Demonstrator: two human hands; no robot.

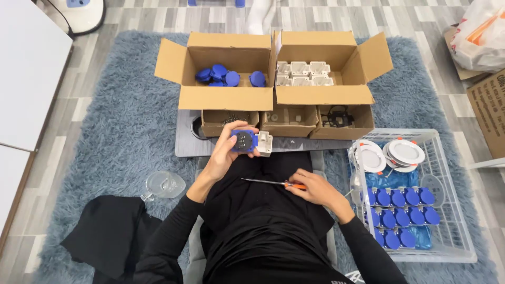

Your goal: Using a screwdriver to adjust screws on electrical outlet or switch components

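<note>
My left hand (227, 153) holds up a blue socket part joined to a small white box (251, 142), just in front of the low cardboard trays. My right hand (314, 188) rests on my lap, gripping a screwdriver with an orange handle (273, 183); its metal shaft points left toward my left wrist. Both arms are in black sleeves.
Two open cardboard boxes stand ahead: the left box (226, 97) holds blue socket covers, the right box (323, 94) holds white boxes. Three low trays (286, 123) sit in front of them. A white basket (447, 231) at right holds blue sockets and round white lamps. A clear bag (164, 184) lies left.
</note>
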